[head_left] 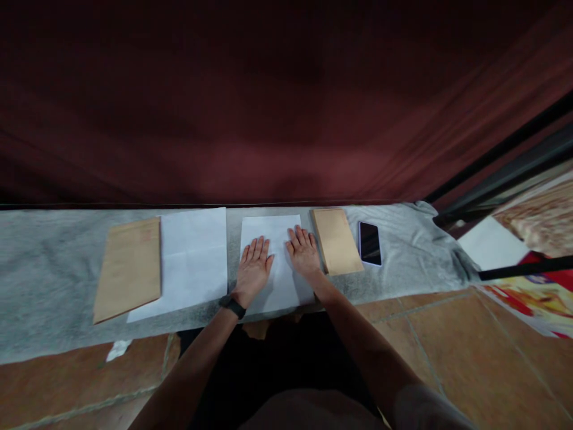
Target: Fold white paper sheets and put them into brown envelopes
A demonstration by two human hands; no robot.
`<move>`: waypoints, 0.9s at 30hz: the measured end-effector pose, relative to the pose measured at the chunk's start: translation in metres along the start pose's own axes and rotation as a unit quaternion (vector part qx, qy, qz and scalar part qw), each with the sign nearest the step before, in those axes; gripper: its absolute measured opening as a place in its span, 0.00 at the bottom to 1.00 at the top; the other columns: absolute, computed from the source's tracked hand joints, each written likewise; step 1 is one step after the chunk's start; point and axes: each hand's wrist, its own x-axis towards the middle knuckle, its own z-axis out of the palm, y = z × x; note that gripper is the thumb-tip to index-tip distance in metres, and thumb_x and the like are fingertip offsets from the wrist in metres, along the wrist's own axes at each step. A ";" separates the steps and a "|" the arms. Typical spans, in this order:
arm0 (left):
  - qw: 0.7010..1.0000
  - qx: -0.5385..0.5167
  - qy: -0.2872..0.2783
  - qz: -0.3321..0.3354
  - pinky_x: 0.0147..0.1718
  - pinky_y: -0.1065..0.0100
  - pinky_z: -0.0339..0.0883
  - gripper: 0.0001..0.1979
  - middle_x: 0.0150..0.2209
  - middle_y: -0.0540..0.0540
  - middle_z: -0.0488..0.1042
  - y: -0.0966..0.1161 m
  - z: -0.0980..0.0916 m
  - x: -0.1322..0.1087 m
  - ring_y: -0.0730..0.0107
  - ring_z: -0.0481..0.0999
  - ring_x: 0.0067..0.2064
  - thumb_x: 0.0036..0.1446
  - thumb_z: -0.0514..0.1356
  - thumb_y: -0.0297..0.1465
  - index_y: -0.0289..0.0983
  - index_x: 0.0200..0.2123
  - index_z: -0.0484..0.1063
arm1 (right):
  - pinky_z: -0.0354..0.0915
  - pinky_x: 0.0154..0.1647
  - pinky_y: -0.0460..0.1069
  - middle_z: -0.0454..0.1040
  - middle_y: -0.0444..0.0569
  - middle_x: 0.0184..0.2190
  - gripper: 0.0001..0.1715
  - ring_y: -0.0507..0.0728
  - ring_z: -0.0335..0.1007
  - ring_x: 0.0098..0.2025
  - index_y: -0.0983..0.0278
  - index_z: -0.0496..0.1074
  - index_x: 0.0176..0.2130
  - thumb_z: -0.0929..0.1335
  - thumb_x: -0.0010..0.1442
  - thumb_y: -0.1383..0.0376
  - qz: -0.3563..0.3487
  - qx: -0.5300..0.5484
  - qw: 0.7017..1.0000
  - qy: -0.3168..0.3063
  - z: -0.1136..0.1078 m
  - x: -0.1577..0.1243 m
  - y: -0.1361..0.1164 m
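Paper (280, 283), one white sheet, lies flat on the long grey cloth (412, 239), right in front of the person and under both hands. The left hand (253, 266) presses on the left side of the sheet with its palm down and its fingers straight, gripping nothing. The right hand (303, 252) lies on the right side the same way, flat and gripping nothing, with its fingers near the top edge. Some bare white shows between the two hands. A black watch (231, 306) goes around the left wrist. Just to the right of the right hand is a pile of brown envelopes (341, 242), a bit tilted, and I can't tell if the hand touches it. Next to the pile is a phone (370, 243) with a dark screen. Over on the left is another white sheet (194, 251), and a big brown envelope (129, 263) lies on top of its left part. Behind the grey cloth there is a dark red curtain (286, 149). Down below are brown floor tiles (501, 340), with a small white scrap (119, 350) on the left and a bright poster (537, 292) over on the right
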 end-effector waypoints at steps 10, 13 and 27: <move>0.995 0.025 0.000 0.099 0.69 0.45 0.53 0.26 0.70 0.44 0.60 0.020 -0.021 -0.078 0.52 0.56 0.72 0.70 0.49 0.40 0.42 0.68 0.62 | 0.46 0.73 0.67 0.55 0.59 0.72 0.31 0.65 0.48 0.74 0.66 0.59 0.70 0.58 0.74 0.59 0.018 -0.006 1.000 0.003 -0.007 0.001 -0.010; 0.994 0.038 -0.002 0.100 0.69 0.45 0.55 0.26 0.70 0.42 0.61 0.019 -0.024 -0.078 0.52 0.57 0.72 0.71 0.49 0.41 0.41 0.68 0.62 | 0.47 0.73 0.66 0.52 0.60 0.73 0.32 0.65 0.47 0.74 0.69 0.56 0.71 0.58 0.74 0.61 0.008 -0.009 1.000 0.000 -0.011 -0.020 -0.025; 0.989 0.049 0.004 0.138 0.68 0.48 0.58 0.31 0.72 0.38 0.57 -0.026 -0.032 -0.132 0.54 0.58 0.72 0.68 0.52 0.41 0.40 0.71 0.56 | 0.53 0.73 0.64 0.55 0.54 0.72 0.34 0.64 0.55 0.72 0.59 0.60 0.70 0.67 0.69 0.58 -0.139 0.037 0.989 -0.032 -0.047 -0.152 0.002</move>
